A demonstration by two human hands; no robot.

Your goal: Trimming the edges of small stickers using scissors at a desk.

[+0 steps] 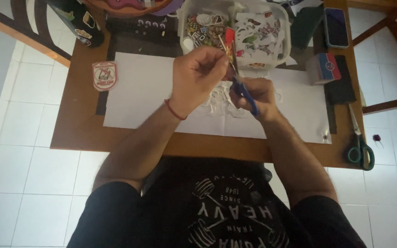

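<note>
My left hand (199, 71) pinches a small printed sticker piece (229, 43) above a large white sheet (143, 92) on the brown table (76, 124). A red string circles that wrist. My right hand (256, 92) grips blue-handled scissors (246, 94), blades pointing up to the sticker piece. White paper trimmings (217, 103) lie heaped on the sheet under both hands. Just beyond sits a clear plastic box (283, 41) filled with colourful cut stickers.
A round red-and-white patch (104, 76) lies at the left of the sheet. Green-handled scissors (360, 149) rest at the table's right edge. A phone (336, 27), a small red-blue box (323, 68) and a dark cloth (341, 85) sit at right. White tiled floor surrounds the table.
</note>
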